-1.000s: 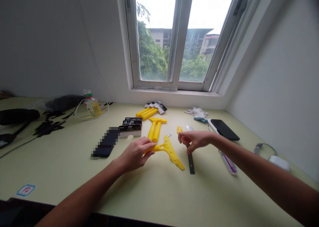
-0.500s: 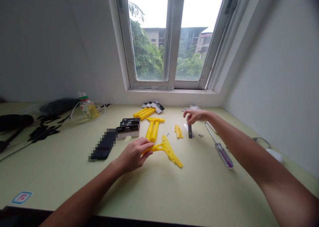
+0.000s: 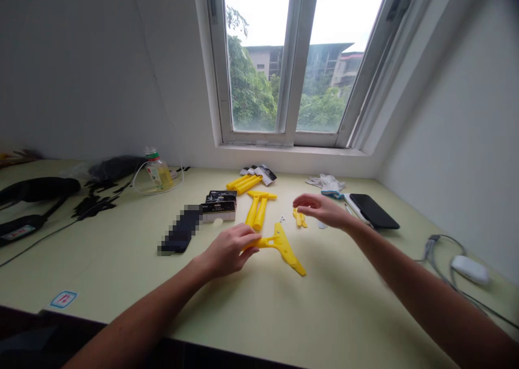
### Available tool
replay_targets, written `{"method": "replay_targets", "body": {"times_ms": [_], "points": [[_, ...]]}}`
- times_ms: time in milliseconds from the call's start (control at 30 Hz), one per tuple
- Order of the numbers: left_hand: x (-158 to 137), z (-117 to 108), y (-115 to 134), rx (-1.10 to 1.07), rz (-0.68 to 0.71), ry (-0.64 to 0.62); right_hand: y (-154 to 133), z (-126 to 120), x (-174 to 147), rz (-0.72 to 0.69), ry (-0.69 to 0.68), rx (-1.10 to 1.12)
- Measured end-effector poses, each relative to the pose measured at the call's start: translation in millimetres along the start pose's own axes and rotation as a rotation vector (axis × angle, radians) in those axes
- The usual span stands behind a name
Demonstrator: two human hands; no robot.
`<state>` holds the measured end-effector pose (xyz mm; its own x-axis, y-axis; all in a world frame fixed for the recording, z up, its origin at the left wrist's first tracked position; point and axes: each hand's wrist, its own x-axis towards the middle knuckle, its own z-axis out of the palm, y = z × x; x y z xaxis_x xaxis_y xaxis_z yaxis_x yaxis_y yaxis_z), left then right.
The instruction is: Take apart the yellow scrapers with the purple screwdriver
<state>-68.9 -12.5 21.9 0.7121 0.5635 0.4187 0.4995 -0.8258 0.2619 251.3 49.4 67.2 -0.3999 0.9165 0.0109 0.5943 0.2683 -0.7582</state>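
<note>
The left grip [image 3: 233, 248] is clamping the handle of the yellow scraper [image 3: 287, 247], whose broad head is pointing rightward over the tabletop [image 3: 243, 315]. The right grip [image 3: 322, 209] is hanging with bent fingers at the small yellow pieces [image 3: 300, 219]; whether it is touching or holding anything, I cannot tell. Working well probably means keeping the left hold steady and picking without brushing the tiny loose bits [image 3: 283, 218] just left. Since half a second ago, the left grip is staying put; the right is no longer reaching toward the dark strip, which isn't showing now.
</note>
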Motion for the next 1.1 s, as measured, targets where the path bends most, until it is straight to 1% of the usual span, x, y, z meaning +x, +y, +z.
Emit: {"method": "replay_targets", "body": {"times_ms": [33, 67, 100, 200, 267, 400, 567, 733, 833, 1000, 1100], "points": [[0, 0, 1, 0.001, 0.006, 0.003, -10, 16, -9, -0.023, -0.060, 0.128], [0, 0, 1, 0.004, 0.011, 0.007, -19, 30, -18, -0.006, -0.118, 0.231], [0, 1, 2, 0.008, 0.015, 0.011, -27, 43, -25, 0.042, -0.136, 0.319], [0, 1, 5, 0.034, 0.027, 0.028, -37, 69, -37, 0.227, -0.079, 0.484], [0, 1, 5, 0.054, 0.039, 0.035, -38, 76, -39, 0.255, -0.052, 0.550], [0, 2, 5, 0.073, 0.051, 0.036, -37, 81, -38, 0.220, -0.007, 0.644], [0, 3, 4, 0.081, 0.054, 0.017, -38, 84, -34, 0.280, 0.057, 0.736], [0, 3, 3, 0.076, 0.048, 0.007, -32, 87, -30, 0.318, 0.072, 0.742], [0, 4, 3, 0.086, 0.052, 0.003, -30, 86, -28, 0.315, 0.070, 0.710], [0, 5, 5, 0.125, 0.056, -0.007, -36, 83, -27, 0.321, 0.088, 0.547], [0, 5, 6, 0.158, 0.059, -0.002, -38, 79, -25, 0.285, 0.055, 0.455]]}}
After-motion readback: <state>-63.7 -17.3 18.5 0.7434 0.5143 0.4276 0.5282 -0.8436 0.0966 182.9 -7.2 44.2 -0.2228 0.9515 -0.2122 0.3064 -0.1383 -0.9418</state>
